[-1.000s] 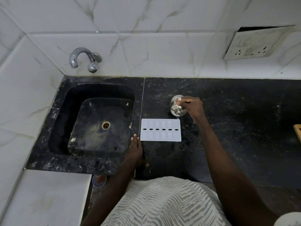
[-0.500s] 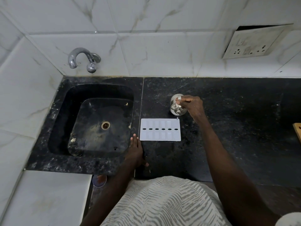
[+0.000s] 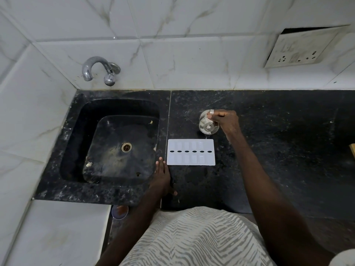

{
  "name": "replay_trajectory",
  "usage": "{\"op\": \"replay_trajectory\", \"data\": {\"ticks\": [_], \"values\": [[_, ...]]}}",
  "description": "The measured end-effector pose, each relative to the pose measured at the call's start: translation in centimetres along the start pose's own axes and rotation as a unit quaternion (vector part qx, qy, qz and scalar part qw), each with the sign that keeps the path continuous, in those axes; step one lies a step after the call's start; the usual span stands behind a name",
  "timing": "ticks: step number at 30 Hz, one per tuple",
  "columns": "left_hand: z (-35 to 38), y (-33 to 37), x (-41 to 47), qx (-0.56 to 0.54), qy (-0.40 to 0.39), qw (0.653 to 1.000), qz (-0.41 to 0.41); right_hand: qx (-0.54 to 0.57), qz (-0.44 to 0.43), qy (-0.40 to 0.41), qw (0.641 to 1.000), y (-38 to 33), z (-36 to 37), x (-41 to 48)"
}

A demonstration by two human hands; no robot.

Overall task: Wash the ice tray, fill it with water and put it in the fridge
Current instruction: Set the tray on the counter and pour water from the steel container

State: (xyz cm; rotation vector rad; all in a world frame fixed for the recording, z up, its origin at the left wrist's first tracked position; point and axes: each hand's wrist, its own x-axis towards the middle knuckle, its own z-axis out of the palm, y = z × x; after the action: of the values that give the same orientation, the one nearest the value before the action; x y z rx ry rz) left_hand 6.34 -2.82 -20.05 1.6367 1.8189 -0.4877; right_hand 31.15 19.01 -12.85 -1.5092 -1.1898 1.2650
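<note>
Two hands: right [image 3: 227,121] fingers seemingly grip steel cup [image 3: 208,124]; left [image 3: 162,177] flat on counter [image 3: 269,150].

No visible change to anything

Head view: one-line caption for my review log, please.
Right hand tips a steel cup over the white ice tray on the black counter; left hand rests flat beside it.

A black stone sink [image 3: 80,143] sits at the left of the dark granite counter [image 3: 288,150], its round drain [image 3: 126,147] ringed with grime. A chrome tap [image 3: 96,69] juts from the white marble-veined wall tiles [image 3: 192,60]. A switch and socket plate [image 3: 299,48] hangs upper right (tilted off the wall).
</note>
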Motion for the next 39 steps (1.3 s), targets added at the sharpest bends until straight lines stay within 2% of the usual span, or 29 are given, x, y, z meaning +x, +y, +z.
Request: {"op": "replay_trajectory", "data": {"ticks": [12,28,39], "values": [[0.0,0.0,-0.2,-0.015,0.007,1.0,0.003,-0.035,-0.058,-0.041,0.997,-0.2,1.2,-0.1],[0.0,0.1,-0.2,-0.026,0.009,1.0,0.002,-0.025,-0.038,-0.034,0.998,-1.2,2.1,-0.4],[0.0,0.0,-0.4,-0.033,0.011,0.999,0.007,-0.054,-0.076,-0.048,0.995,-1.3,3.8,-0.9]]}}
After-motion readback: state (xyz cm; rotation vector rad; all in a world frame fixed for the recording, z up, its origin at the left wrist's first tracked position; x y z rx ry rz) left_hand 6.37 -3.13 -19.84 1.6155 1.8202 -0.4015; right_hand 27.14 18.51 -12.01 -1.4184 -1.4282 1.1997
